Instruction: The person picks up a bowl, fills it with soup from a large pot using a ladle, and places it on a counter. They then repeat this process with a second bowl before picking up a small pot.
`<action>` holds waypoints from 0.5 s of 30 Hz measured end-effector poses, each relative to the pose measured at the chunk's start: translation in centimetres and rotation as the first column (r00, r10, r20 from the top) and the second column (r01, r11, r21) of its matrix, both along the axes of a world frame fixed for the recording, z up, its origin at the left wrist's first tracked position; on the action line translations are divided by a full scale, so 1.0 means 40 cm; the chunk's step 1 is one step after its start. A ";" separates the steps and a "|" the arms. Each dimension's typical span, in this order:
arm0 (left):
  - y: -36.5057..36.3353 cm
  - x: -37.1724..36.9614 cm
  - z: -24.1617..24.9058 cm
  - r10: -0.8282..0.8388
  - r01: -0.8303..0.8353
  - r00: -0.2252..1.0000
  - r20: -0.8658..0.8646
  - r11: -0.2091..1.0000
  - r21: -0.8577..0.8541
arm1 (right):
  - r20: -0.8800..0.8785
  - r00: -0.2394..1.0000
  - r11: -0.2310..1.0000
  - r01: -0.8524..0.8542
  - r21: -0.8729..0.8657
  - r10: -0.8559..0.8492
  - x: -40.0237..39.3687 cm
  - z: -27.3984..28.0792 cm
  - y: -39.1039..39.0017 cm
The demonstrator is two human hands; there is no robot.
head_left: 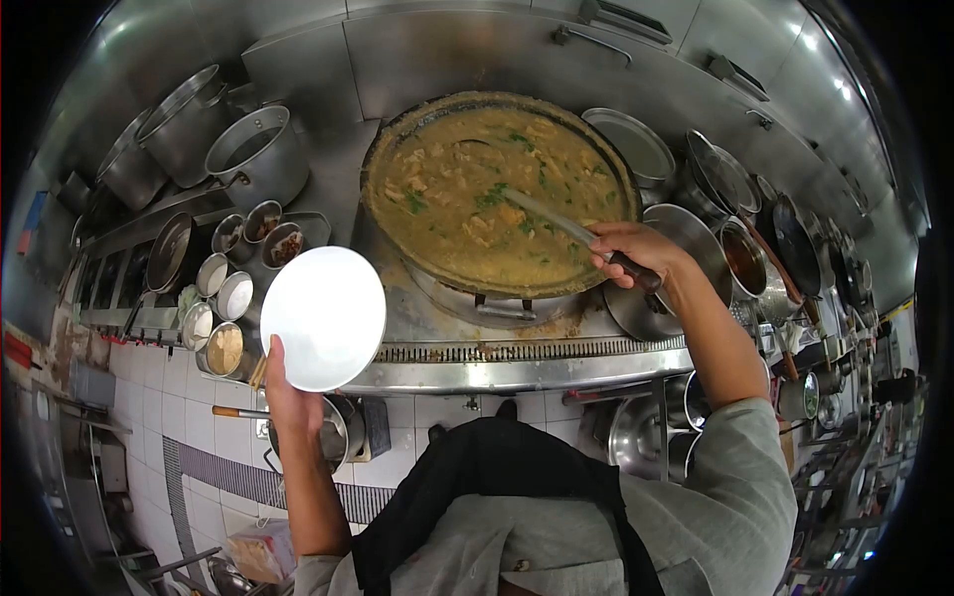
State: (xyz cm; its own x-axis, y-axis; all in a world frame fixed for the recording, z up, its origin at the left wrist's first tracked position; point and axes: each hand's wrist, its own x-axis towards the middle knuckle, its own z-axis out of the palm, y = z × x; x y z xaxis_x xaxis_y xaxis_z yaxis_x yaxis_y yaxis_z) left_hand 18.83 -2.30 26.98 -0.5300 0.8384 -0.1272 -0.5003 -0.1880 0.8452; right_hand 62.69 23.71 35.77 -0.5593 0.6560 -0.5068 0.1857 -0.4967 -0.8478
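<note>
A large wide pan (437, 281) on the stove is full of yellow-brown stew with chunks and green leaves. My right hand (636, 253) is closed round the dark handle of a long metal utensil (552, 217), whose far end dips into the stew near the middle. At the left, my left hand (290, 397) grips the lower left edge of a round white plate (324, 318), thumb on its rim. The plate is tilted and bare, apart from the pan and to its lower left. The fingers under the plate are hidden.
Metal pots (260, 164) stand at the back left. Small bowls (235, 296) of ingredients sit left of the plate. Lids, pots and pans crowd the right side, with a pot of brown liquid (743, 260). The steel counter edge (517, 373) runs before me.
</note>
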 end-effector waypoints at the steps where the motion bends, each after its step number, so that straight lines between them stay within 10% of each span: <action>1: 0.009 0.004 0.005 0.005 -0.005 1.000 0.005 1.000 -0.002 | 0.018 0.999 0.999 -0.043 0.024 0.042 -0.004 -0.005 0.010; 15: 0.085 0.005 0.059 -0.113 0.112 0.989 -0.100 0.994 -0.014 | -0.263 0.958 0.981 0.065 -0.180 -0.112 0.025 0.050 0.001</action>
